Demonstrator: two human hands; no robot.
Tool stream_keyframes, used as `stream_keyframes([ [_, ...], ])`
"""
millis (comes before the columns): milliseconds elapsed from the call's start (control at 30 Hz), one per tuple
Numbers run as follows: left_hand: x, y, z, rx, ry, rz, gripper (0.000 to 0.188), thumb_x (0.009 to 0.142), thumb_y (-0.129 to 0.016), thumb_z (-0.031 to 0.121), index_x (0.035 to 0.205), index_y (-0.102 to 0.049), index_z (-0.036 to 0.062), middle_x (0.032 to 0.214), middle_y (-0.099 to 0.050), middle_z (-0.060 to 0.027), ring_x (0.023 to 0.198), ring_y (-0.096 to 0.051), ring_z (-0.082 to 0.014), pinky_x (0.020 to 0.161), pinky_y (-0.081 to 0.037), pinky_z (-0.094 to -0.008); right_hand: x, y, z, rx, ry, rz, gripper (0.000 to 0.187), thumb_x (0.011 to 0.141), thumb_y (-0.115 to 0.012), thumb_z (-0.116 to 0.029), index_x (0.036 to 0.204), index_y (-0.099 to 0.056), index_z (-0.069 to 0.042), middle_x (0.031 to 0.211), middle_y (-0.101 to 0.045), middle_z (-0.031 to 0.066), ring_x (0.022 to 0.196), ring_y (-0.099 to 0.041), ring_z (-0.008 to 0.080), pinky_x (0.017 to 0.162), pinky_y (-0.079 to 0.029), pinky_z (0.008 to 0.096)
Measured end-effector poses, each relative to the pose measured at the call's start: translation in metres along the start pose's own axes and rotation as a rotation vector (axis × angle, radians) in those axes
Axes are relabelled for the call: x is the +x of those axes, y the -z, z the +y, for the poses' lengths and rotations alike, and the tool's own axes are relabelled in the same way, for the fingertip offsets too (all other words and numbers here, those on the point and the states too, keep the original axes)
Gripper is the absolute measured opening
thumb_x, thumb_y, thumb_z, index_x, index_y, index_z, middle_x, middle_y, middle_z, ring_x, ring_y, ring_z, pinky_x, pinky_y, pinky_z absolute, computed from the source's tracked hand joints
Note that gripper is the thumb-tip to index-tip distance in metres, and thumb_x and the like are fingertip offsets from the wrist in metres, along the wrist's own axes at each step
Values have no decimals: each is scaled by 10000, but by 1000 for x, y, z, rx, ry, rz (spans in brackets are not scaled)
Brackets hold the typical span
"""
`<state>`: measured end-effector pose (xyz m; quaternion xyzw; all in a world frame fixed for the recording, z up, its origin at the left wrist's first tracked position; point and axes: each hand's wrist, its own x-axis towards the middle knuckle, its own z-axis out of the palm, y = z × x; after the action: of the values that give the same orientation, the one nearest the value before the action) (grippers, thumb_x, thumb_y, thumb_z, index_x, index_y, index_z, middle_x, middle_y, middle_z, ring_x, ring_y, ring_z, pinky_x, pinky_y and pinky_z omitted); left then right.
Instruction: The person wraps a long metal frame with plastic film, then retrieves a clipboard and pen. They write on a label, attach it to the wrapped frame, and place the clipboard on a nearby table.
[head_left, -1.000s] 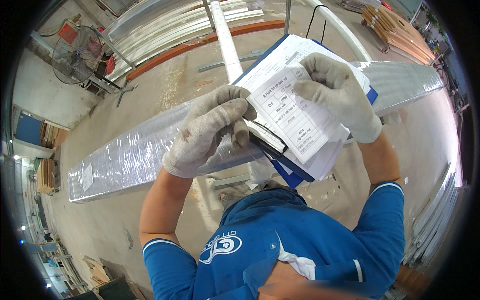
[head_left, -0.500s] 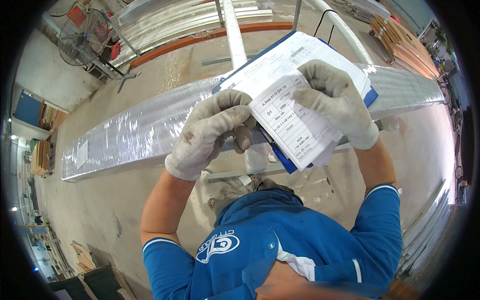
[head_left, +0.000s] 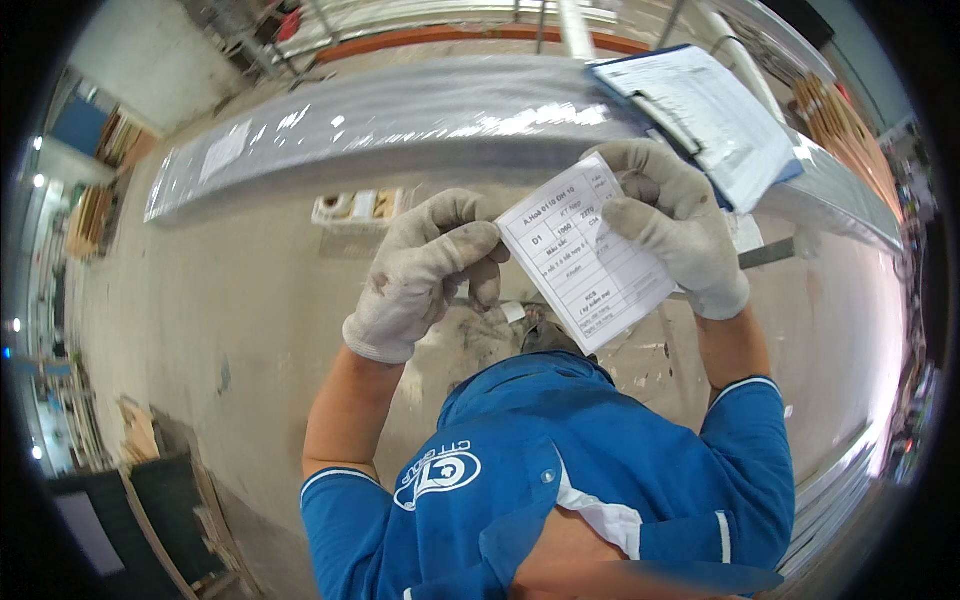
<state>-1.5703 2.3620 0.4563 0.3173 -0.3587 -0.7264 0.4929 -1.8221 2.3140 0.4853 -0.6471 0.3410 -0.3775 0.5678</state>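
At the far left, a white label (head_left: 227, 148) lies on the silver wrapped bundle (head_left: 400, 105) that stretches across in front of you; a small white box (head_left: 330, 212) sits below its near edge. Your gloved left hand (head_left: 420, 275) has thumb and forefinger nearly closed, pinching the printed sheet (head_left: 585, 270) at its upper left corner. That sheet is between your hands, tilted, printed side toward you. Your gloved right hand (head_left: 685, 225) grips its right part, thumb across the print and fingers behind. Past it, the blue clipboard (head_left: 790, 174) with its papers (head_left: 725, 115) appears to rest on the bundle; whether your glove touches it, I can't tell.

Thick gloves probably dull your feel, so keep the left pinch light and the sheet evenly taut. Sliding your right thumb nearer the edge should uncover more print and lessen creasing.
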Motion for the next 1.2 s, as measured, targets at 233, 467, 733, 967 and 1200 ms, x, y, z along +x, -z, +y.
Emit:
stream_keyframes([
  [233,-29,-19,-27,-106,-59,248,228,919,-653,103,1062,-599,-66,884,-685,-157,609,-660,-156,517,-541,-261,18,10,20,187,-130,-197,430,901,-676,-114,1268,-546,68,912,-716,139,807,-710,135,707,-574,251],
  [467,-46,-44,-52,-186,-108,446,227,936,-627,107,1083,-610,-65,867,-690,-147,608,-675,-148,504,-529,-248,34,14,40,174,-242,-359,386,912,-637,-54,1274,-553,51,910,-701,120,804,-707,130,720,-580,244],
  [733,-53,-67,-79,-207,-190,564,231,938,-612,95,1099,-608,-70,871,-687,-134,608,-674,-140,510,-533,-242,43,22,45,248,-253,-521,378,910,-625,-31,1275,-554,38,901,-699,127,803,-706,132,716,-584,248],
  [967,-44,-52,-80,-154,-182,676,249,924,-628,118,1091,-597,-64,875,-684,-129,602,-667,-145,510,-519,-233,76,12,57,201,-247,-598,381,897,-664,-54,1255,-571,36,903,-700,121,819,-704,136,720,-581,253],
  [1200,-49,-38,-80,-31,-158,750,262,917,-640,141,1074,-606,-66,891,-669,-119,618,-631,-143,547,-506,-256,84,6,74,270,-139,-585,396,897,-680,-82,1257,-569,39,904,-699,122,833,-701,134,737,-578,259],
])
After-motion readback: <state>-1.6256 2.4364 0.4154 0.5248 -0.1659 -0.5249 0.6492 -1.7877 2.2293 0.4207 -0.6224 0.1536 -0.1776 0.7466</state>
